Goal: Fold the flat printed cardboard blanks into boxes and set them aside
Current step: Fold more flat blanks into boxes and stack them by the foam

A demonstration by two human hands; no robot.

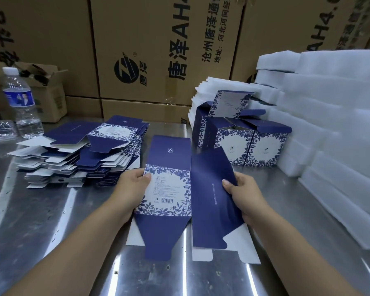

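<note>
- Left grip (135, 185) is pinching the blank (169, 189) at its left edge, thumb on top.
- Right grip (242, 195) is pinching its blue right panel over the table (41, 221).

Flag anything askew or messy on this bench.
The stack of flat blanks on the left is splayed, edges fanning out rather than squared. Nothing looks spilled or torn, the held blank included; the folded boxes stand upright.
</note>
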